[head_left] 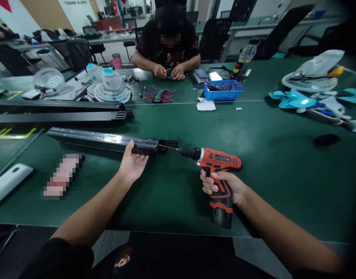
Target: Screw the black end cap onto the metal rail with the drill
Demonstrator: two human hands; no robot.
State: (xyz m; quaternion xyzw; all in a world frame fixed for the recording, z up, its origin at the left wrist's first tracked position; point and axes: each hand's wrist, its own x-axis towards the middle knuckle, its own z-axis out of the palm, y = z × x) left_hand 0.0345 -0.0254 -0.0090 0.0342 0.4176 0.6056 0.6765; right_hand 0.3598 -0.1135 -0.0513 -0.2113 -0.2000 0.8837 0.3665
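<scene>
My right hand (221, 184) is wrapped round the handle of an orange and black cordless drill (220, 158), its small front light lit. The drill points left, and its long thin bit reaches the right end of a long black metal housing (105, 140). Whether the bit touches a screw there is too small to tell. My left hand (133, 162) grips the housing near that same end, thumb on top and fingers beneath. The housing lies slantwise across the green table, its far end to the left.
More black housings (58, 116) lie at left, behind mine. A pixelated phone (63, 176) and a white casing (11, 184) are at near left. Across the table a person (169, 50) handles a small part. Behind stand fan parts (112, 91), wires (159, 95) and a blue bin (223, 93); blue fan blades (294, 100) lie right.
</scene>
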